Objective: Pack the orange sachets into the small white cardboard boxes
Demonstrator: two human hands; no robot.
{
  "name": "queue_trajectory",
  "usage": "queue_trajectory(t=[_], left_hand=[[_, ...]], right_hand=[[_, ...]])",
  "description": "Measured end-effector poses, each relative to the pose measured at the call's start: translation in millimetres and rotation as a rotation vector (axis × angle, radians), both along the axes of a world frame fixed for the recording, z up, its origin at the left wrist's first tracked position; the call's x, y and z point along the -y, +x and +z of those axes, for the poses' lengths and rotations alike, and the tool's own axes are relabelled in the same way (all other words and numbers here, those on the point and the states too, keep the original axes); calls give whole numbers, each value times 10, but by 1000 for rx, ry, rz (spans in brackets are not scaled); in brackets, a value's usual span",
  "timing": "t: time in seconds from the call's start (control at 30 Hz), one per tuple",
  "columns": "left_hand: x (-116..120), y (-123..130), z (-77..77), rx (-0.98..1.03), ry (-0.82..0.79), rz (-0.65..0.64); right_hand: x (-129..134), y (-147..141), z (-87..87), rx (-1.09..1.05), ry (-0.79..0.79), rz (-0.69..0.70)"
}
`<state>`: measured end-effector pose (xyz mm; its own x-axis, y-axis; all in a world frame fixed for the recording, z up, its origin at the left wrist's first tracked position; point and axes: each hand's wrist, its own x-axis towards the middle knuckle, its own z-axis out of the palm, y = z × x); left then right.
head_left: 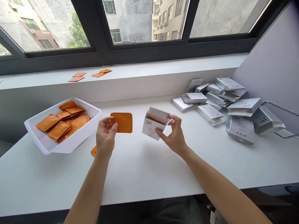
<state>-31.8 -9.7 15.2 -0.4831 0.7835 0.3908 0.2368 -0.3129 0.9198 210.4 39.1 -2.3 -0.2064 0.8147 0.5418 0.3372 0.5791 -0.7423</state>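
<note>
Between the thumb and fingers of my left hand [106,133] is a flat orange sachet [123,122], held up above the table. My right hand [174,133] grips a small white printed box [150,126] by its right side. The box is tilted, its top flap stands open, and an orange edge shows inside. A gap separates the sachet from the box. Another orange sachet [93,151] lies on the table, partly hidden behind my left wrist.
A white plastic bin [77,143] at the left holds several orange sachets. White boxes [210,112] are piled at the right, near a metal wire frame [283,109]. Orange sachets [76,79] lie on the windowsill [144,69] behind the white table [144,177].
</note>
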Motion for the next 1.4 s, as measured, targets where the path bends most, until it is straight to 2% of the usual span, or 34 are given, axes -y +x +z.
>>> queue_trajectory(t=[0.07,0.17,0.23,0.33,0.43,0.57,0.7,0.9,1.0,1.1,1.17,1.27,1.33,1.4], left_hand=[[42,15,30,-53,130,13],[143,102,130,-214,235,30],[195,189,226,-427,265,20],[202,310,360,-731,281,11],[160,364,417,-805,189,-59],[136,316,426,-851,25,-225],[130,240,498,-969,-97,-289],[151,285,634,-1097,-138,-439],[190,392,663,-1214,-148,-438],[211,459,652,-1231,-141,-445],[209,399,603,-1167,-67,-383],[218,101,458,-1054,15,-103],[265,-177,329,-1053,-67,46],[358,-429,194,-1104,-239,100]], right_hand=[[20,-12,5,54,-37,85],[68,-37,23,82,-110,183],[95,-53,26,115,-125,219],[113,-71,6,183,-29,297],[109,-75,-15,185,48,328],[97,-67,-20,208,26,284],[95,-72,-29,202,138,312],[96,-82,-33,211,138,336],[105,-96,-31,201,166,347],[104,-83,-16,178,152,291],[84,-44,7,142,123,230],[30,30,45,8,87,104],[-2,59,58,-52,79,34],[-19,63,60,-26,77,55]])
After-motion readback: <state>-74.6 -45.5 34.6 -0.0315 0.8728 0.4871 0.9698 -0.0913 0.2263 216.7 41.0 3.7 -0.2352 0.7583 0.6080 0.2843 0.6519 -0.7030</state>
